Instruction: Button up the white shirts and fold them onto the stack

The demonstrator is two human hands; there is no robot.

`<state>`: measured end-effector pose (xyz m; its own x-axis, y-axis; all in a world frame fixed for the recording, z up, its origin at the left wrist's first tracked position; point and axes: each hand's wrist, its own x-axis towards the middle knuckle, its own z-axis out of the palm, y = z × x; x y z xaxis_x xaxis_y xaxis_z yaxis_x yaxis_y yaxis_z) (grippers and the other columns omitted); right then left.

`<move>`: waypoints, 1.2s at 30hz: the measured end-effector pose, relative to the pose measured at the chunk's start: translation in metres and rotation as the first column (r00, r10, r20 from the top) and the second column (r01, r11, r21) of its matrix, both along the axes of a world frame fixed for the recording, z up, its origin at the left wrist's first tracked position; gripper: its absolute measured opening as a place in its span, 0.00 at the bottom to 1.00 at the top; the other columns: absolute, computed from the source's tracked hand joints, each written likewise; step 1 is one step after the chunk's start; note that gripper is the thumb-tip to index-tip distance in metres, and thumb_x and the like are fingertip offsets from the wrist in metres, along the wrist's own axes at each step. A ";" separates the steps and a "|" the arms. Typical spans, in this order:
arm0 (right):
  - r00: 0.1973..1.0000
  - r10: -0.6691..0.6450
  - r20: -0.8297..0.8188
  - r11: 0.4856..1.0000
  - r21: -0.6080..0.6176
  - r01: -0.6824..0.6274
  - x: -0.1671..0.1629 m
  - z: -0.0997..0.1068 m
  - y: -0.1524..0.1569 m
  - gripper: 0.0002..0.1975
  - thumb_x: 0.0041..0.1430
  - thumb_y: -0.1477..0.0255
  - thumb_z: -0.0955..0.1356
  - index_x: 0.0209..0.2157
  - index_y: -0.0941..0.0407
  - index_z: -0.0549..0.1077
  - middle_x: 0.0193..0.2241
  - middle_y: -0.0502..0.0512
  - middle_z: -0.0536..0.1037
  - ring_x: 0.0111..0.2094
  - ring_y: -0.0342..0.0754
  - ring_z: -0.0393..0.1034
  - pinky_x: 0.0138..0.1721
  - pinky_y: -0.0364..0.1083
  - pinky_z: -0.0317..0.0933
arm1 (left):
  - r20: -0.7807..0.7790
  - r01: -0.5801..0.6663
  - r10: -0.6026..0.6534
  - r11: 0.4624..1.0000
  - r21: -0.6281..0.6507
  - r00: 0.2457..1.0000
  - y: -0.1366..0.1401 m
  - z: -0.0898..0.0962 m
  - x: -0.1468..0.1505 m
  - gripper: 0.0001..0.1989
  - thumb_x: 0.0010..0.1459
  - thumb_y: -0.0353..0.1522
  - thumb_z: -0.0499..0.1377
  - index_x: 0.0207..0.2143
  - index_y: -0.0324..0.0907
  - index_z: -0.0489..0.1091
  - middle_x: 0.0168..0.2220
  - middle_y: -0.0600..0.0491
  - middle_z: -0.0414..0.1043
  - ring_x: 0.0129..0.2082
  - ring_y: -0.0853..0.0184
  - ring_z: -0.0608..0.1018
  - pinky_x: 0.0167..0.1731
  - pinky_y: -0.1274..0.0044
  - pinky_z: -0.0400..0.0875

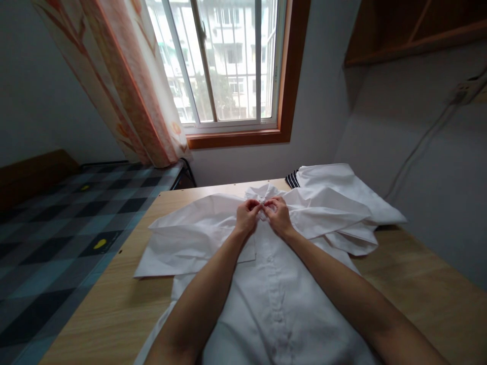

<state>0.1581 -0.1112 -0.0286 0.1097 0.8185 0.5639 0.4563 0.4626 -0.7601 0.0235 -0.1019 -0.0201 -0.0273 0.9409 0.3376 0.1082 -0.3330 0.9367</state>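
A white shirt [262, 284] lies front up across the wooden table, its collar at the far end and its sleeves spread to both sides. A button strip runs down its middle toward me. Just below the collar, my left hand [248, 215] pinches the shirt's front with its fingertips. My right hand [277, 215] pinches the cloth right beside it, the fingertips of both hands almost touching. Any button between the fingers is too small to make out. Part of the shirt's lower front is hidden under my forearms.
More folded white cloth [338, 185] with a black-and-white striped piece [292, 179] lies at the table's back right. The wooden table [95, 309] borders a bed with a checked cover [57, 243] on the left. A barred window [232, 66] and a curtain [129, 86] are behind.
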 end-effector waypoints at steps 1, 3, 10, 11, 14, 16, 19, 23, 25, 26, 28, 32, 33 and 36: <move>1.000 0.009 -0.019 1.000 -0.016 -0.009 0.000 -0.001 0.001 0.06 0.54 0.68 0.68 0.30 0.55 0.74 0.37 0.56 0.71 0.43 0.52 0.67 0.49 0.51 0.62 | -0.006 -0.002 0.002 1.000 0.003 1.000 0.000 0.000 0.000 0.11 0.46 0.39 0.63 0.26 0.40 0.70 0.24 0.55 0.71 0.24 0.71 0.70 0.28 0.79 0.65; 0.999 0.025 -0.048 0.998 -0.050 -0.027 0.000 -0.003 0.004 0.06 0.54 0.67 0.68 0.29 0.55 0.73 0.36 0.56 0.70 0.42 0.51 0.68 0.49 0.50 0.62 | -0.008 -0.008 0.008 1.000 0.011 1.000 0.000 0.000 0.000 0.10 0.46 0.38 0.63 0.26 0.40 0.71 0.24 0.55 0.72 0.25 0.70 0.71 0.29 0.78 0.66; 0.999 0.037 -0.028 0.998 -0.050 -0.038 0.000 -0.005 0.003 0.04 0.54 0.70 0.67 0.29 0.55 0.73 0.38 0.56 0.68 0.44 0.51 0.66 0.51 0.49 0.61 | -0.106 -0.027 0.028 1.000 0.012 0.994 0.003 0.000 -0.003 0.08 0.47 0.35 0.63 0.25 0.39 0.74 0.23 0.54 0.73 0.25 0.69 0.72 0.28 0.78 0.65; 0.999 0.032 -0.017 0.998 -0.046 -0.032 -0.001 -0.004 0.003 0.04 0.54 0.69 0.67 0.29 0.55 0.73 0.39 0.57 0.68 0.44 0.51 0.66 0.51 0.49 0.61 | -0.130 -0.034 0.036 0.999 0.014 0.991 0.004 0.000 -0.003 0.08 0.48 0.36 0.63 0.25 0.39 0.74 0.23 0.54 0.73 0.24 0.69 0.71 0.28 0.78 0.64; 1.000 0.018 -0.013 0.999 -0.039 -0.019 -0.001 -0.004 0.002 0.05 0.54 0.68 0.67 0.29 0.55 0.74 0.39 0.57 0.68 0.44 0.51 0.66 0.51 0.50 0.61 | -0.171 -0.037 0.036 0.999 0.002 0.985 0.004 0.001 -0.004 0.08 0.49 0.35 0.63 0.24 0.38 0.74 0.21 0.55 0.72 0.24 0.70 0.70 0.27 0.79 0.63; 1.000 0.020 -0.010 0.999 -0.049 -0.021 -0.001 -0.004 0.002 0.06 0.54 0.68 0.68 0.29 0.56 0.74 0.39 0.57 0.68 0.44 0.52 0.66 0.51 0.50 0.60 | -0.165 -0.024 0.021 1.000 -0.011 0.986 0.004 0.002 -0.004 0.08 0.49 0.34 0.62 0.23 0.38 0.73 0.21 0.56 0.71 0.23 0.70 0.70 0.27 0.79 0.63; 1.000 0.002 0.028 0.995 -0.095 0.000 -0.001 -0.003 0.002 0.06 0.54 0.68 0.68 0.29 0.55 0.74 0.41 0.58 0.69 0.45 0.53 0.66 0.52 0.51 0.59 | -0.147 -0.026 0.026 1.000 -0.002 0.989 0.003 0.002 -0.002 0.07 0.49 0.33 0.62 0.23 0.39 0.73 0.21 0.56 0.70 0.23 0.71 0.70 0.28 0.79 0.63; 0.998 -0.040 0.051 0.989 -0.141 0.047 -0.004 0.000 -0.001 0.06 0.55 0.67 0.68 0.30 0.55 0.74 0.42 0.58 0.70 0.46 0.54 0.66 0.52 0.53 0.57 | -0.098 -0.048 0.046 0.999 -0.025 0.994 0.003 0.001 0.001 0.08 0.48 0.35 0.63 0.23 0.39 0.72 0.21 0.56 0.70 0.24 0.71 0.69 0.29 0.79 0.63; 0.997 -0.053 0.058 0.987 -0.152 0.061 -0.006 0.002 -0.002 0.07 0.55 0.67 0.68 0.31 0.56 0.74 0.42 0.58 0.70 0.47 0.54 0.66 0.52 0.54 0.56 | -0.015 -0.027 0.026 0.996 -0.082 1.000 0.005 -0.001 0.002 0.10 0.46 0.37 0.64 0.23 0.38 0.72 0.20 0.57 0.69 0.23 0.71 0.68 0.28 0.79 0.62; 0.996 -0.062 0.064 0.985 -0.154 0.071 -0.006 0.003 -0.003 0.07 0.55 0.67 0.68 0.31 0.56 0.74 0.42 0.58 0.70 0.47 0.55 0.65 0.52 0.55 0.55 | 0.030 -0.016 0.020 0.994 -0.110 0.999 0.006 -0.002 0.002 0.11 0.45 0.38 0.65 0.22 0.38 0.72 0.20 0.57 0.68 0.22 0.72 0.68 0.27 0.79 0.62; 0.994 -0.078 0.080 0.984 -0.154 0.090 -0.008 0.004 -0.004 0.07 0.56 0.67 0.67 0.31 0.56 0.74 0.43 0.58 0.70 0.48 0.55 0.65 0.52 0.56 0.54 | 0.091 -0.004 0.018 0.989 -0.147 0.996 0.008 -0.004 0.002 0.14 0.45 0.40 0.65 0.22 0.38 0.71 0.18 0.58 0.67 0.20 0.73 0.66 0.25 0.79 0.61; 0.988 -0.091 0.122 0.982 -0.152 0.109 -0.008 0.005 -0.006 0.06 0.56 0.68 0.67 0.31 0.56 0.74 0.43 0.58 0.70 0.48 0.55 0.64 0.50 0.56 0.54 | 0.102 0.009 0.007 0.988 -0.157 0.995 0.009 -0.004 0.002 0.15 0.43 0.41 0.66 0.21 0.38 0.71 0.17 0.58 0.66 0.19 0.74 0.65 0.24 0.80 0.60; 0.986 -0.094 0.134 0.982 -0.151 0.114 -0.007 0.004 -0.006 0.06 0.56 0.68 0.66 0.31 0.56 0.74 0.43 0.58 0.70 0.48 0.55 0.64 0.50 0.56 0.53 | 0.100 0.011 0.005 0.988 -0.157 0.995 0.009 -0.004 0.002 0.14 0.43 0.41 0.66 0.21 0.38 0.72 0.18 0.58 0.66 0.20 0.74 0.65 0.24 0.80 0.60; 0.982 -0.104 0.156 0.981 -0.145 0.127 -0.006 0.004 -0.007 0.06 0.57 0.69 0.66 0.32 0.55 0.74 0.44 0.58 0.70 0.49 0.55 0.63 0.51 0.56 0.53 | 0.113 0.042 -0.024 0.987 -0.157 0.993 0.005 -0.002 0.002 0.14 0.41 0.40 0.67 0.22 0.38 0.72 0.19 0.57 0.68 0.21 0.74 0.66 0.24 0.80 0.60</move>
